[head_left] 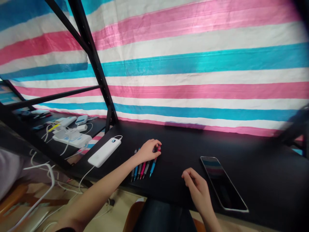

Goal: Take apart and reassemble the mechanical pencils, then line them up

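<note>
My left hand [147, 151] reaches over a row of several pens on the black table, its thumb and fingers closed around the upper end of the rightmost pen. This pen [154, 165] has a red top and a light blue lower end, and it lies slanted beside the others. A pink pen [142, 170] and a blue pen [135, 173] are among the rest, with their upper parts hidden under my hand. To the right, my right hand [196, 185] rests by the table's near edge with curled fingers, and nothing shows in it. Close beside it lies a smartphone [224, 183] with a dark screen.
A white power bank [105, 152] with a cable lies on the table [178, 145] at left. Beyond a black metal frame [96, 64], a power strip [72, 138] and tangled cables cover another table. A striped sheet [193, 77] hangs behind. A person's sleeve [9, 170] shows far left.
</note>
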Tool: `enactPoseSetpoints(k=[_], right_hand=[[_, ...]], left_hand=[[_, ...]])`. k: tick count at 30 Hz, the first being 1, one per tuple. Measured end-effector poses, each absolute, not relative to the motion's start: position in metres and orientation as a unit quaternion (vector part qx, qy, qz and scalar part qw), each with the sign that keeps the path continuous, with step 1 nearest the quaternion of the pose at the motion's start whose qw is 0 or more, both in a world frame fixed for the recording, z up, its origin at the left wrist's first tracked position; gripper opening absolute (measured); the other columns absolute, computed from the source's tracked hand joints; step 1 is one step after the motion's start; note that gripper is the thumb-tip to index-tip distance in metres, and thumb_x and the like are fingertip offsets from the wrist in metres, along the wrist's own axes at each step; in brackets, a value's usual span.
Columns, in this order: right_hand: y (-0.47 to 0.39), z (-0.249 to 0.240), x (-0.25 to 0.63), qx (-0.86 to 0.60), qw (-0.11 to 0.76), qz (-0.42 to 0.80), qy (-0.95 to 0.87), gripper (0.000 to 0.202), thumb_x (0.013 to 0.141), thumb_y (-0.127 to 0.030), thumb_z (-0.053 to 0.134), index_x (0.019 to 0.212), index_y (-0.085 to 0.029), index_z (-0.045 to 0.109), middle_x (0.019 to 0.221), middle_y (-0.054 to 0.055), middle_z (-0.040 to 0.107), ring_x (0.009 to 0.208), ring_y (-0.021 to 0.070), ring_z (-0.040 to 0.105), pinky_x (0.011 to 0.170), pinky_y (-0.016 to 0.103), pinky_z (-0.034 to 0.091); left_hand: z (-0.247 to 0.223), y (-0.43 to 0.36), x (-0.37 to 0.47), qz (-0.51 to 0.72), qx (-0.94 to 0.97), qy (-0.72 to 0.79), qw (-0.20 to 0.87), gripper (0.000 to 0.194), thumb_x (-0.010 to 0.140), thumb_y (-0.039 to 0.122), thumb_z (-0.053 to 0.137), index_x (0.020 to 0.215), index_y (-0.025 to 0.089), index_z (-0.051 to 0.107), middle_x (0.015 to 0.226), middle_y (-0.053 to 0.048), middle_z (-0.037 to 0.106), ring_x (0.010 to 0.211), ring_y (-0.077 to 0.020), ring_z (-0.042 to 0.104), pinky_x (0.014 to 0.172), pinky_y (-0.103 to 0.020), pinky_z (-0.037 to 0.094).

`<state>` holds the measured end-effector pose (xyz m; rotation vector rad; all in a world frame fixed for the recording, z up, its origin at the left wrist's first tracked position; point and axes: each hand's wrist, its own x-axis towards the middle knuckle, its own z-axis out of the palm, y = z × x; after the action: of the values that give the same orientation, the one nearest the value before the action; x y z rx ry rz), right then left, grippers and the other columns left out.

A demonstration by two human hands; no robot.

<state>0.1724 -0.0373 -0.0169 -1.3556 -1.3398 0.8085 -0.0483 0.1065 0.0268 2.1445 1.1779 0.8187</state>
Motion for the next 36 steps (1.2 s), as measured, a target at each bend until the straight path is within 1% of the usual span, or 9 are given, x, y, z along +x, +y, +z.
enactPoseSetpoints(k=[4,8,10,13,16,20,28,33,36], right_hand=[[-0.036,-0.019,0.174,-0.561,0.508,0.339,-0.558,0.039,0.096,-0.049,0.05,0.073,-0.02,0.061,0.062,-0.003,0.042,0.056,0.0143,0.04,0.051,0.026,0.03],[-0.036,-0.021,0.174,-0.559,0.513,0.335,-0.559,0.039,0.097,-0.049,0.05,0.073,-0.02,0.061,0.063,-0.002,0.042,0.057,0.0149,0.041,0.052,0.026,0.031],[-0.037,-0.021,0.173,-0.558,0.515,0.334,-0.558,0.039,0.097,-0.049,0.05,0.074,-0.02,0.06,0.064,-0.003,0.041,0.058,0.0151,0.04,0.053,0.027,0.03],[-0.039,-0.02,0.173,-0.557,0.506,0.343,-0.562,0.038,0.099,-0.048,0.048,0.075,-0.021,0.058,0.066,-0.002,0.042,0.06,0.0154,0.041,0.055,0.027,0.032],[-0.039,-0.021,0.173,-0.556,0.497,0.35,-0.566,0.037,0.1,-0.047,0.047,0.076,-0.021,0.057,0.067,-0.002,0.044,0.062,0.0153,0.041,0.056,0.027,0.032],[-0.038,-0.021,0.172,-0.554,0.499,0.351,-0.567,0.037,0.1,-0.047,0.048,0.075,-0.021,0.058,0.066,-0.002,0.043,0.061,0.015,0.04,0.055,0.027,0.032],[-0.038,-0.017,0.17,-0.557,0.524,0.339,-0.548,0.039,0.098,-0.048,0.05,0.072,-0.02,0.06,0.064,-0.003,0.042,0.059,0.0147,0.041,0.053,0.025,0.032],[-0.039,-0.027,0.175,-0.53,0.593,0.337,-0.504,0.038,0.099,-0.047,0.052,0.074,-0.02,0.061,0.063,-0.003,0.043,0.058,0.0147,0.041,0.055,0.026,0.033],[-0.038,-0.034,0.179,-0.502,0.655,0.331,-0.457,0.037,0.099,-0.046,0.054,0.074,-0.02,0.06,0.063,-0.003,0.046,0.058,0.0147,0.043,0.055,0.027,0.035]], left_hand=[[0.024,0.104,-0.052,0.271,0.826,0.448,0.21,0.032,0.069,0.019,0.075,0.1,0.019,0.073,0.105,-0.012,0.067,0.103,-0.0341,0.059,0.098,-0.053,0.043],[0.03,0.085,-0.065,0.25,0.84,0.447,0.178,0.033,0.081,0.02,0.065,0.113,0.021,0.072,0.115,-0.013,0.067,0.109,-0.0339,0.057,0.099,-0.053,0.043],[0.034,0.069,-0.08,0.243,0.848,0.437,0.174,0.039,0.084,0.028,0.067,0.122,0.024,0.069,0.124,-0.012,0.065,0.118,-0.0349,0.055,0.104,-0.054,0.04],[0.035,0.048,-0.113,0.197,0.887,0.375,0.182,0.07,0.078,0.049,0.077,0.143,0.036,0.055,0.152,-0.012,0.049,0.142,-0.041,0.038,0.115,-0.06,0.027],[0.031,0.04,-0.142,0.12,0.913,0.342,0.187,0.097,0.067,0.062,0.082,0.153,0.043,0.04,0.166,-0.009,0.03,0.151,-0.0463,0.021,0.117,-0.068,0.012],[0.025,0.053,-0.151,0.082,0.929,0.317,0.172,0.1,0.068,0.066,0.079,0.155,0.042,0.035,0.169,-0.009,0.02,0.152,-0.0478,0.012,0.116,-0.072,0.005],[0.022,0.072,-0.103,0.078,0.945,0.246,0.2,0.094,0.07,0.063,0.079,0.153,0.042,0.039,0.166,-0.009,0.028,0.151,-0.0471,0.019,0.116,-0.072,0.004],[0.024,0.058,-0.058,0.082,0.955,0.199,0.205,0.093,0.071,0.066,0.076,0.153,0.04,0.041,0.165,-0.011,0.031,0.149,-0.0493,0.022,0.113,-0.076,0.007],[0.025,0.052,-0.038,0.067,0.958,0.184,0.208,0.093,0.071,0.068,0.074,0.153,0.039,0.041,0.165,-0.011,0.029,0.15,-0.0479,0.02,0.114,-0.075,0.004]])
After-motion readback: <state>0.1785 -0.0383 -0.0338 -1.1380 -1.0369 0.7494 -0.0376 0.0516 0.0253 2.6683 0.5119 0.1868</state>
